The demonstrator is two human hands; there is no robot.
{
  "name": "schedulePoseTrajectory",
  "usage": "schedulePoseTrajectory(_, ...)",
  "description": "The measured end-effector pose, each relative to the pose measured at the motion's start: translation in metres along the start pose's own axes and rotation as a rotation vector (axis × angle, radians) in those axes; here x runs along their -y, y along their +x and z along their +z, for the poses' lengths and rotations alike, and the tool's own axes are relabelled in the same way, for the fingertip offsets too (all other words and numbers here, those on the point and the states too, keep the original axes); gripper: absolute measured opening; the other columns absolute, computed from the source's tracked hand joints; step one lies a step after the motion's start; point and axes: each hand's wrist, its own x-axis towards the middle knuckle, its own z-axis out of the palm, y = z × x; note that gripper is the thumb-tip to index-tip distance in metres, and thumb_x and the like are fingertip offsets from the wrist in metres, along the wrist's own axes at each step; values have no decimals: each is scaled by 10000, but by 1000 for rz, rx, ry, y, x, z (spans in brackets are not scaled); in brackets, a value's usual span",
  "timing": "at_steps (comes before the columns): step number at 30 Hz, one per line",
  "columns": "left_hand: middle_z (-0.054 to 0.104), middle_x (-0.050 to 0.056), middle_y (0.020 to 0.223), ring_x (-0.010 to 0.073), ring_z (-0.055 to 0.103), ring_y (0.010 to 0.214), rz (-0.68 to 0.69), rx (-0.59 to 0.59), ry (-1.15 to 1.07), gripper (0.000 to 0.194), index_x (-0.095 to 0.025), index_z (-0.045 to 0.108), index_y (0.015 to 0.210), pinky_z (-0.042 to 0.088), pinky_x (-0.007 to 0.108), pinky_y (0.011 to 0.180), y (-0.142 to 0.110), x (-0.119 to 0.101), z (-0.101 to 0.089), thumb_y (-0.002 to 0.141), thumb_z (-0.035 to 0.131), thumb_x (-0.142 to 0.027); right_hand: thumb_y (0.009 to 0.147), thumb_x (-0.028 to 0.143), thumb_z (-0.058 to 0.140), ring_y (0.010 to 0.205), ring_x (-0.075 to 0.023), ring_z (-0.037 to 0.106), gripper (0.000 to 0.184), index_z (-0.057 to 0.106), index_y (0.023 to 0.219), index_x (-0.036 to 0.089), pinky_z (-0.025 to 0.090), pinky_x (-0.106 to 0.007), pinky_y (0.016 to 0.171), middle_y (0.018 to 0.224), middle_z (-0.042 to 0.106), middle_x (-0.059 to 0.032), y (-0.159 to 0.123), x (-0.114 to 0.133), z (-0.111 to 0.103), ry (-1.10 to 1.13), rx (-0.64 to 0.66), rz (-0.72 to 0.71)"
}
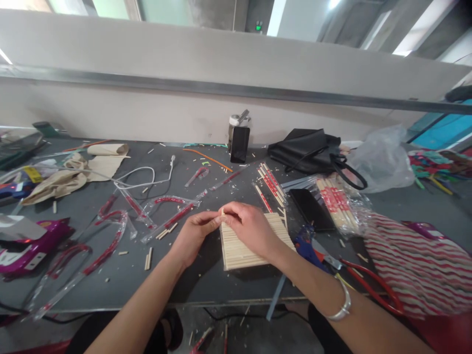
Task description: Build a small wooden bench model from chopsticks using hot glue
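left hand (pixel 191 237) and right hand (pixel 251 228) pinch perhaps a thin stick (pixel 222 211) at the wooden panel (pixel 239 250), which looks light, stiff, best held by edges.

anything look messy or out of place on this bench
Yes: crumpled plastic sleeves and short stick pieces lie strewn left of the left hand, untidy beside the evenly lined-up sticks under the right hand. Scraps litter the floor too.

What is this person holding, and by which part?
The left hand and right hand meet at the far left corner of the wooden-stick panel, seemingly pinching a thin wooden stick near one end; the rest is hidden.
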Motion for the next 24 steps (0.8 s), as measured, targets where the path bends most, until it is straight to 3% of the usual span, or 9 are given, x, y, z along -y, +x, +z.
schedulePoseTrajectory(8,750,29,861,192,627,871,27,21,-29,251,-218,778,919,416,286,836,2,3,-3,705,785,-348,859,114,581,856,-179,661,126,675,901,185,476,-296,773,927,737,-49,2,1,0,2,12,19)
schedulePoseTrajectory(14,754,60,900,214,635,895,9,48,-70,282,-202,770,967,427,313,855,3,1,-4,721,766,-339,864,275,619,789,-161,684,194,689,1019,183,508,-270,715,879,748,-37,3,-3,-11,40,24,20)
schedulePoseTrajectory(20,752,68,943,211,636,922,-27,56,-36,293,-200,763,989,429,312,870,1,-4,-4,720,770,-316,839,203,611,798,-152,680,197,703,1011,175,514,-269,743,907,750,-35,-7,-3,-39,12,-43,29)
schedulePoseTrajectory(24,753,65,938,208,642,905,-41,33,-23,283,-198,767,965,438,307,854,0,-7,-3,706,783,-311,828,180,608,763,-143,669,196,714,992,164,507,-261,720,864,745,-31,-9,-4,-39,28,-31,51)
